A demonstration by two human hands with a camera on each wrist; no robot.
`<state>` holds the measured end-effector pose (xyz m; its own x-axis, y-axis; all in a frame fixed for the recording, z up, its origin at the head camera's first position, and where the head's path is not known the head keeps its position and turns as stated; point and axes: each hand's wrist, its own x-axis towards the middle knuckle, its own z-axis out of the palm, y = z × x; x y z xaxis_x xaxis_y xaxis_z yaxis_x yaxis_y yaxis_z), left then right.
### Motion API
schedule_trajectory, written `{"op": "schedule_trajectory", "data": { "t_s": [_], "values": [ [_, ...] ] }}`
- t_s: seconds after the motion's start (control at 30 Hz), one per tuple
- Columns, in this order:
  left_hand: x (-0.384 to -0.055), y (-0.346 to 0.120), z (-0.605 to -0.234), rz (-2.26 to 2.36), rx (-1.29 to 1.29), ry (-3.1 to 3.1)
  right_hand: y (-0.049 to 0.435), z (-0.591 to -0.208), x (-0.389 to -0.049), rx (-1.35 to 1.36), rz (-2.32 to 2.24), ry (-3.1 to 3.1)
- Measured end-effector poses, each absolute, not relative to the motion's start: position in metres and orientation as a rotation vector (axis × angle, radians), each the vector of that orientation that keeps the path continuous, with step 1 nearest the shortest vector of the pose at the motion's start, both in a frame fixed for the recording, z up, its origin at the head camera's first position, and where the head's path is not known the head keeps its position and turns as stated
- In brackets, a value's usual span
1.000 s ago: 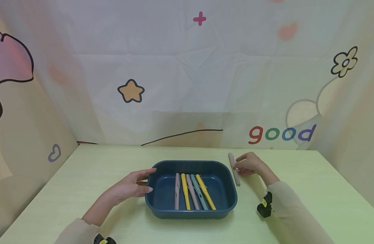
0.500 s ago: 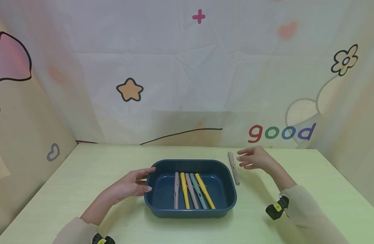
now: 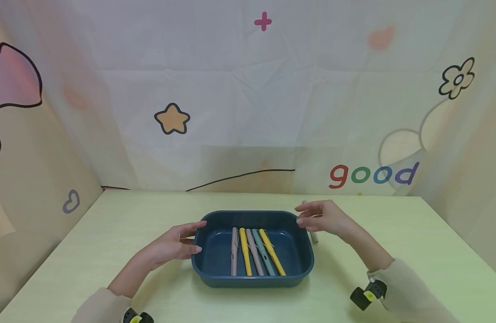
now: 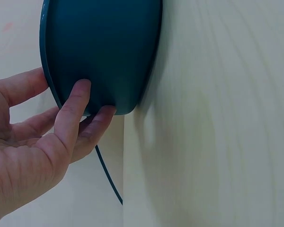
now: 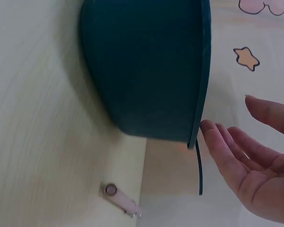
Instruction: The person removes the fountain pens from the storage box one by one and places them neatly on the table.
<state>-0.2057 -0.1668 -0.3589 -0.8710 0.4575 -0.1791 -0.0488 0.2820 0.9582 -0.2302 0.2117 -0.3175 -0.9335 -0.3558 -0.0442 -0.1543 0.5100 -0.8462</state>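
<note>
A dark blue rectangular tray (image 3: 252,281) sits on the table, with several clip pens (image 3: 257,251) side by side in it: yellow, pale mauve and teal. My left hand (image 3: 173,242) holds the tray's left end, thumb and fingers at the rim and outer wall, as the left wrist view shows too. At the far right corner is my right hand (image 3: 328,217), its fingertips right at the rim and its thumb held apart from them. A pale greyish-pink pen (image 3: 314,237) lies outside the tray, partly hidden by the right hand; in the right wrist view this pen (image 5: 123,199) lies on the tabletop.
The pale wooden table (image 3: 130,215) ends at the back against a printed cloth backdrop (image 3: 231,112) with a star, a flower and the word "good". Both wrists carry black straps with small devices (image 3: 369,294).
My right hand moves from the loose pen, first slightly back and right, then left to the tray's far right corner. The pen stays on the table. The left hand keeps its place.
</note>
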Motion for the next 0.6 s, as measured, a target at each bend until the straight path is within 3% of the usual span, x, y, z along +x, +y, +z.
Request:
{"op": "schedule_trajectory", "data": {
  "t_s": [0.6],
  "values": [
    [-0.207, -0.167, -0.360, 1.623, 0.358, 2.134, 0.162, -0.334, -0.228, -0.673, -1.156, 2.587]
  ]
}}
